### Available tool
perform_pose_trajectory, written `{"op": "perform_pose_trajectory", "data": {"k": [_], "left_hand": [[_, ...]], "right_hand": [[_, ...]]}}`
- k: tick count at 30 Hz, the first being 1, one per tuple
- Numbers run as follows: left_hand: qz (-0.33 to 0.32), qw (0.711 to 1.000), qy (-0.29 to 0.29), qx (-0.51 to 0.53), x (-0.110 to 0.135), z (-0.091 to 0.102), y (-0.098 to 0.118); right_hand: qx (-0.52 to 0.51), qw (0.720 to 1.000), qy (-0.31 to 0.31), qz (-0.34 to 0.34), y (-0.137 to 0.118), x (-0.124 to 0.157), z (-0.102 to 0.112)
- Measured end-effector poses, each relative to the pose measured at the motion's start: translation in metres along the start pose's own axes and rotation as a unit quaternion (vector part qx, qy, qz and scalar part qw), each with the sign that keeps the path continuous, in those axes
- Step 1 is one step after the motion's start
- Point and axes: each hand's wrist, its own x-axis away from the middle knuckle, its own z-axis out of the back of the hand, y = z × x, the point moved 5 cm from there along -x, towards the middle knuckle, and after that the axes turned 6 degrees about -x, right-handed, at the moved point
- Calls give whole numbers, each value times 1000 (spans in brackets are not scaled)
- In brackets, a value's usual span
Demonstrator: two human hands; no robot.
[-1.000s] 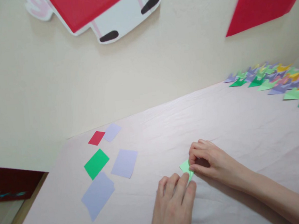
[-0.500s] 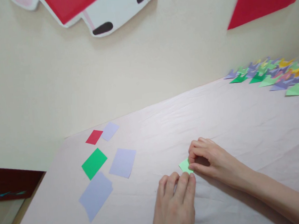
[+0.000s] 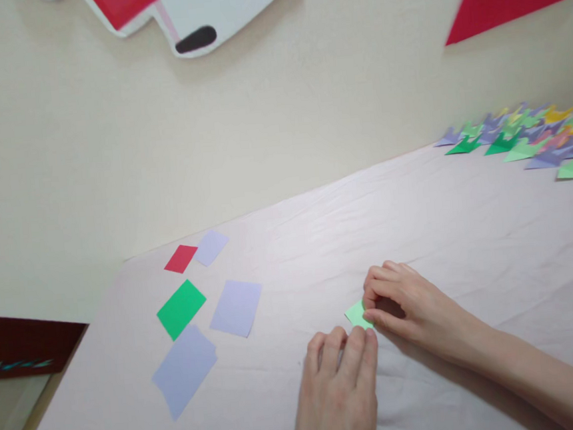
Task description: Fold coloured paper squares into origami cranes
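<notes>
A small piece of light green paper (image 3: pixel 356 314) lies on the cloth-covered table, partly hidden under my fingers. My right hand (image 3: pixel 399 302) comes in from the right with thumb and forefinger curled together in a pinch on the paper's right side. Just in front of it, my left hand (image 3: pixel 336 384) rests palm down. Its fingers are stretched out and slightly apart, the tips touching the paper's near edge. Any fold under the fingertips is hidden from me.
Left on the table (image 3: pixel 289 241) lie a red sheet (image 3: pixel 180 258), a green sheet (image 3: pixel 182 309) and several pale purple sheets (image 3: pixel 236 308). Folded paper shapes (image 3: pixel 525 140) in many colours stand in rows at the far right, by the wall (image 3: pixel 283 121).
The view has tilted slightly, so everything sits a little higher and mostly further right. Both hands keep nearly the same place on the light green paper.
</notes>
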Motion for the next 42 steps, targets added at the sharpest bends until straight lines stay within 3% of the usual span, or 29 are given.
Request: {"op": "perform_pose_trajectory", "data": {"k": [14, 20, 33, 42], "left_hand": [[12, 1000, -23, -6, 0, -2, 1], [19, 999, -25, -5, 1, -4, 1], [23, 1000, -11, -10, 0, -2, 2], [18, 999, -12, -34, 5, -2, 3]], "right_hand": [[-10, 999, 33, 24, 5, 3, -2], [-23, 999, -2, 29, 3, 6, 2], [3, 1000, -19, -5, 2, 6, -3], [-41, 999, 25, 0, 5, 5, 1]]}}
